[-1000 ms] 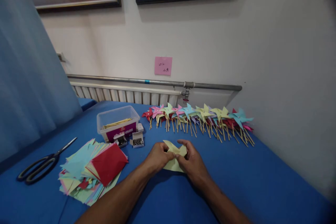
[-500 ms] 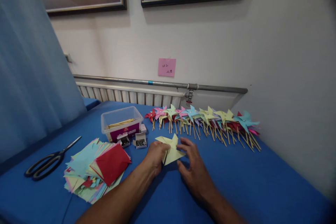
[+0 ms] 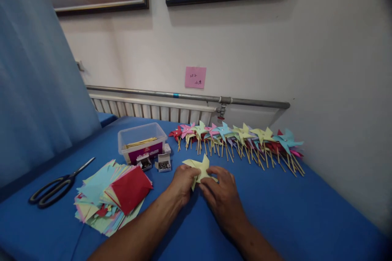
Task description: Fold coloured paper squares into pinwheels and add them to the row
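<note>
A pale yellow paper pinwheel shape point(image 3: 198, 166) lies on the blue table point(image 3: 275, 208) just in front of me. My left hand point(image 3: 183, 182) pinches its left side, fingers closed on the paper. My right hand point(image 3: 221, 196) covers its right side, fingers curled onto the folded points. Behind them, a long row of finished pinwheels on sticks point(image 3: 241, 138) lies along the wall side of the table.
A stack of coloured paper squares with a red one on top point(image 3: 113, 195) lies left of my hands. Black scissors point(image 3: 56, 187) lie further left. A clear plastic box with sticks point(image 3: 142, 140) and two small boxes of pins point(image 3: 162, 162) stand behind. A blue curtain point(image 3: 36, 89) hangs left.
My right hand let go of the yellow paper half a second ago, then came back onto its right side. The left hand kept hold of it.
</note>
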Demonstrator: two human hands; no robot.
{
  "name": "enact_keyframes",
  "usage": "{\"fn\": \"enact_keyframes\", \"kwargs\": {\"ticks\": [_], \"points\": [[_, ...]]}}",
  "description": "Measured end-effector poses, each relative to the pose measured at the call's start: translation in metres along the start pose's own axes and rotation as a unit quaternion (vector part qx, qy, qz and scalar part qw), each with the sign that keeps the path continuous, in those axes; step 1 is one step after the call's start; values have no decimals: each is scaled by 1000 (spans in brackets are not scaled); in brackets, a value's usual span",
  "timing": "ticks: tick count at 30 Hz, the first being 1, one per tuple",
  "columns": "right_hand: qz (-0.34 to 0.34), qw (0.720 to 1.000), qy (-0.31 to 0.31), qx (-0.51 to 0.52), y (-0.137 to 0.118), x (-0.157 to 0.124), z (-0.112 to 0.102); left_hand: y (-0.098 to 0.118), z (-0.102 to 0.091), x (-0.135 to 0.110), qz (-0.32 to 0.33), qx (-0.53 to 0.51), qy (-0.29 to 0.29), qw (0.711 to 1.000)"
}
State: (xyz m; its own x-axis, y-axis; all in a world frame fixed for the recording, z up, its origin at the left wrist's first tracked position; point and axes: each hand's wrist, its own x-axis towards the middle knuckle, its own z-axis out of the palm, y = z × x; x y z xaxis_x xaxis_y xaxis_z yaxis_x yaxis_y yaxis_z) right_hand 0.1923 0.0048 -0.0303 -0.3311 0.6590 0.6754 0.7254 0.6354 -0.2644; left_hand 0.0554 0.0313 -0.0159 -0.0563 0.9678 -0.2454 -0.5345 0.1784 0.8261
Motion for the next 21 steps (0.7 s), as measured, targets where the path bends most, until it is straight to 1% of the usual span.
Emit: {"fn": "enact_keyframes", "kwargs": {"ticks": [2, 4, 6, 8, 11, 13, 15, 21], "points": [[50, 998, -3, 38, -2, -1, 0, 0, 0, 0, -9, 9, -2, 1000], [116, 989, 0, 95, -3, -1, 1, -2, 0, 1, -12, 23, -21, 999], [191, 968, 7, 160, -3, 0, 4, -5, -1, 3, -8, 35, -37, 999], [258, 942, 13, 213, -1, 1, 7, -7, -2, 5, -4, 43, -34, 998], [324, 910, 19, 259, 3, 3, 11, -10, -2, 5, -3, 55, -37, 998], [348, 896, 16, 277, 4, 4, 13, -10, -2, 5, -4, 64, -48, 997], [359, 889, 13, 284, 5, 5, 13, -9, -2, 4, -6, 66, -53, 996], [364, 886, 6, 286, 6, 4, 14, -9, -1, 3, -10, 49, -60, 997]]}}
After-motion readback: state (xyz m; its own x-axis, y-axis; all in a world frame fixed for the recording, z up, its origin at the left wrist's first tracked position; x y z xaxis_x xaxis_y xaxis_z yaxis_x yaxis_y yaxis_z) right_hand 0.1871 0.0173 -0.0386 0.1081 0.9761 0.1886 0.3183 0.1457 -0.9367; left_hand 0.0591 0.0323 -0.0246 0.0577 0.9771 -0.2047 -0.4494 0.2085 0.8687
